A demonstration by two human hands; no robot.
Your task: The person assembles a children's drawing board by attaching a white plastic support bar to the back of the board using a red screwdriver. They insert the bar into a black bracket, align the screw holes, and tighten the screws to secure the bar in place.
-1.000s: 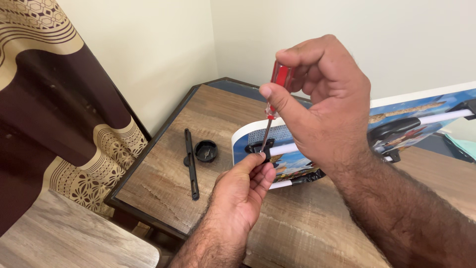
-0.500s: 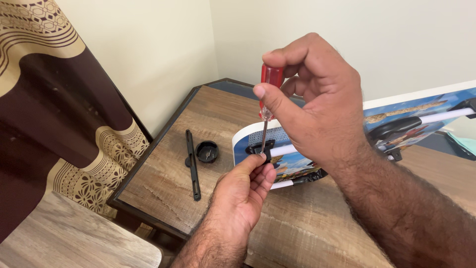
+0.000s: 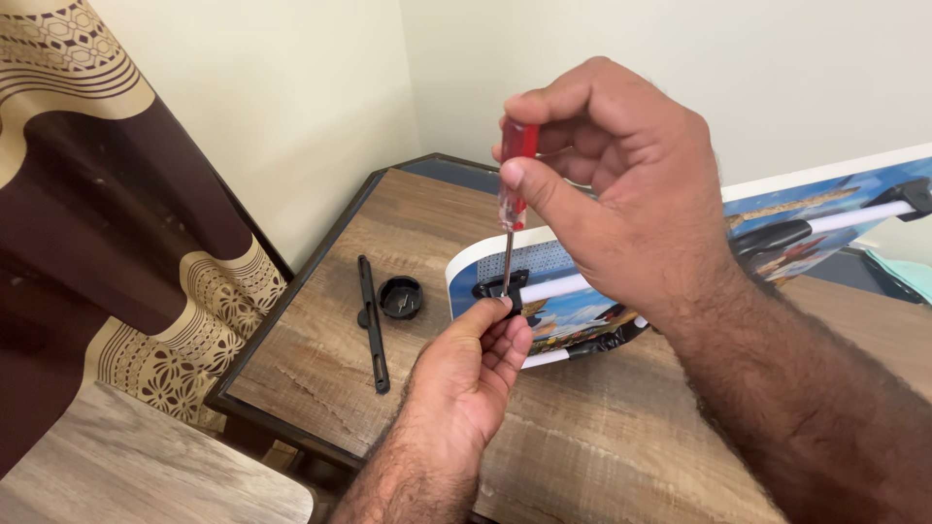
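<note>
The right hand is gripping a red-handled screwdriver upright, its tip sitting in a black bracket on a colourful board. The left hand is pinching near the tip. A black strip and round cap are lying to the left on the wooden table.

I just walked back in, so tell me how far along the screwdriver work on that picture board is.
Seemingly done: a black strip and a round black cap lie loose on the wooden table. In hand: the right hand holds a red-handled screwdriver upright on a black bracket of the picture board, steadied by the left hand. Left: another black bracket is still mounted.
</note>
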